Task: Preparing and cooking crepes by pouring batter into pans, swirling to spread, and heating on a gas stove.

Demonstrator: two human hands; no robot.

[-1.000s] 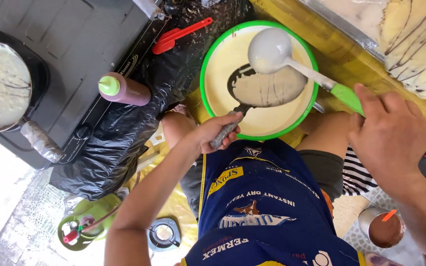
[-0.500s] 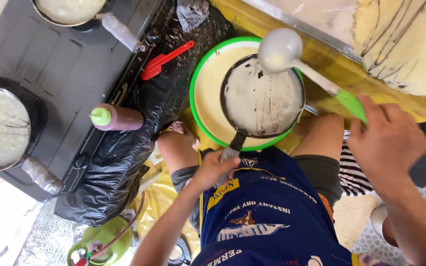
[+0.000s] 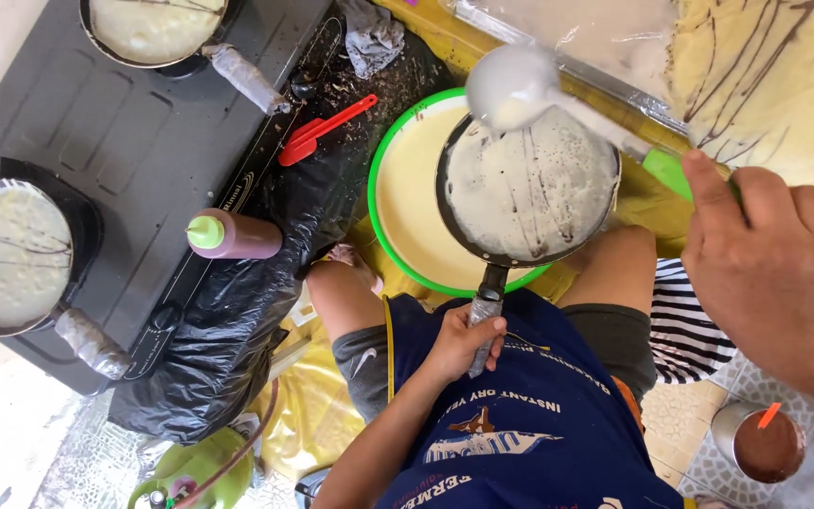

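My left hand (image 3: 470, 341) grips the wrapped handle of a small black pan (image 3: 529, 184). A thin layer of pale batter coats the pan, which is held level over a green-rimmed bowl of batter (image 3: 407, 193). In my right hand (image 3: 767, 269), close to the camera, is the green handle of a white ladle (image 3: 512, 90). The ladle's cup hangs over the pan's far left rim. My knees and a blue apron (image 3: 520, 424) show below the bowl.
On the left, a black stove (image 3: 157, 141) carries two pans of batter (image 3: 11, 254) (image 3: 153, 24). A brown squeeze bottle (image 3: 236, 236) and a red spatula (image 3: 322, 132) lie on black plastic. Drizzled crepes (image 3: 774, 85) lie top right, a cup (image 3: 765, 445) bottom right.
The pan has turned from tilted in the bowl to level, face up and coated with batter. The ladle has come over its far rim.
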